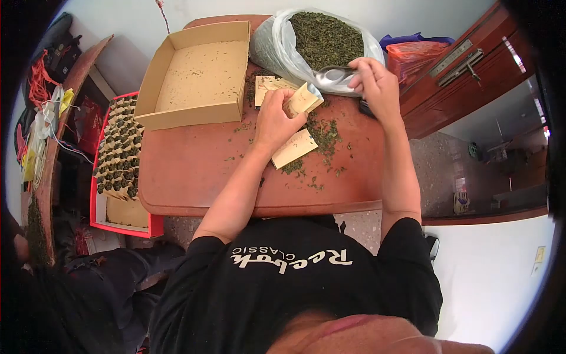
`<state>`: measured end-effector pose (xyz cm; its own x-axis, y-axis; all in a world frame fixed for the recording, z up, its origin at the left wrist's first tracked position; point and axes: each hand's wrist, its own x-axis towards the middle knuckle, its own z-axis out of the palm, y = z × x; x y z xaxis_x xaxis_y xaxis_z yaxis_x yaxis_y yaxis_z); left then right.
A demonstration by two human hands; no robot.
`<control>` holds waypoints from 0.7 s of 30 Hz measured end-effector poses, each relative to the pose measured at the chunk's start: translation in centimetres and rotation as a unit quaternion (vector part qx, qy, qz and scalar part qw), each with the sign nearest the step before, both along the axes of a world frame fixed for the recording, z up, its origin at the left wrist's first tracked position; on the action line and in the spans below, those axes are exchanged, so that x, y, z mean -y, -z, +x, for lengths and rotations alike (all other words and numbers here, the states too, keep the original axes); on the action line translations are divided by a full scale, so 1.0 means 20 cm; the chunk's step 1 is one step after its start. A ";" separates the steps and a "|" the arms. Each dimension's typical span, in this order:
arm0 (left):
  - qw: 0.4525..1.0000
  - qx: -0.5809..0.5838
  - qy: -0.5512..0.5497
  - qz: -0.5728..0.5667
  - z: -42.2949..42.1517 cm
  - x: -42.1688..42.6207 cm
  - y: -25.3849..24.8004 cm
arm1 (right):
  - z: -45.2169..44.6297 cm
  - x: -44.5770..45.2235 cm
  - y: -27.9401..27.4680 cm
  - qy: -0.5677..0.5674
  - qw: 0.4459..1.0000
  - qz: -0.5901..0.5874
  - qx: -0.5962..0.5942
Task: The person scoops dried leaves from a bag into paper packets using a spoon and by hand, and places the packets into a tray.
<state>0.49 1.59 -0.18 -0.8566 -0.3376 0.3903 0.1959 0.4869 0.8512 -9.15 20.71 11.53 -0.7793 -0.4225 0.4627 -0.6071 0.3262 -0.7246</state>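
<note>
My left hand (pixel 276 121) is wrapped round a small cream paper packet (pixel 305 101), its mouth tilted up to the right. In my right hand (pixel 377 85) is a shiny metal scoop (pixel 335 76), held at the near rim of a clear plastic bag (pixel 286 53). Dark green dried leaves (pixel 327 38) fill the bag. Below my left hand a flat paper packet (pixel 295 150) lies on the table among scattered leaves (pixel 328 137). Another pale packet (pixel 265 88) lies behind the hand, partly hidden. What the scoop holds is hard to make out.
A shallow cardboard box (pixel 200 76) stands at the left back of the brown table (pixel 194 171). Left of the table, a red box (pixel 154 225) holds several filled packets. Another person's dark-clothed legs (pixel 106 289) are at the lower left. A wooden door (pixel 466 65) stands at the right.
</note>
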 end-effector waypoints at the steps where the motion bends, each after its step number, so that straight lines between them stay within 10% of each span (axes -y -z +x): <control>1: 1.000 0.000 0.001 0.000 0.00 0.00 0.00 | -0.06 -0.01 0.00 0.020 1.000 -0.017 0.011; 13: 1.000 0.005 0.013 -0.002 0.00 -0.01 -0.01 | -0.64 0.24 0.32 0.093 0.979 0.155 -0.097; 21: 1.000 0.002 0.010 0.011 -0.01 -0.01 0.01 | -0.59 0.21 0.34 0.061 0.970 -0.024 0.234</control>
<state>0.28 1.75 -0.33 -0.8647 -0.3282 0.3802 0.2033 0.4636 0.8624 -20.99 16.52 4.74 -0.9517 -0.3007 0.0627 -0.1664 0.3333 -0.9280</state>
